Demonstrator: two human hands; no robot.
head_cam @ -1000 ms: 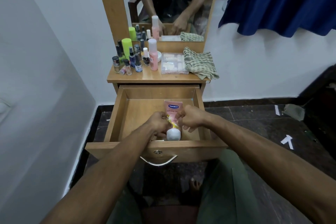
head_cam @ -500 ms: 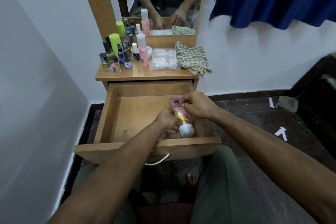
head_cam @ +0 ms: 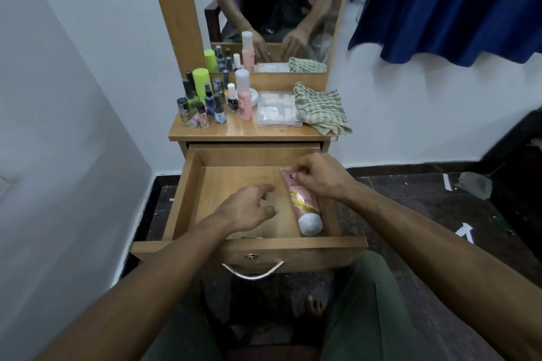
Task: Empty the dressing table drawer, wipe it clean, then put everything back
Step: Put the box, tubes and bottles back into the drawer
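The wooden drawer [head_cam: 181, 196] is pulled out in front of me. A pink lotion tube [head_cam: 303, 205] with a white cap lies along its right wall, cap toward me. My right hand [head_cam: 318, 177] rests on the tube's far end with fingertips pinched at its top edge. My left hand [head_cam: 249, 208] hovers over the drawer's bare middle, fingers loosely curled and holding nothing. On the tabletop stand several small bottles [head_cam: 209, 105], a tall pink bottle [head_cam: 244, 95], a clear plastic box [head_cam: 277, 108] and a green checked cloth [head_cam: 319, 110].
A mirror [head_cam: 278, 6] rises behind the tabletop. White walls close in at left and behind. A blue curtain [head_cam: 454, 3] hangs at upper right. The drawer's metal handle [head_cam: 252, 271] is just above my knees, over dark floor tiles.
The tube has shifted from the drawer's middle to lie against the right wall. My left hand has let go of it and drawn back to the left.
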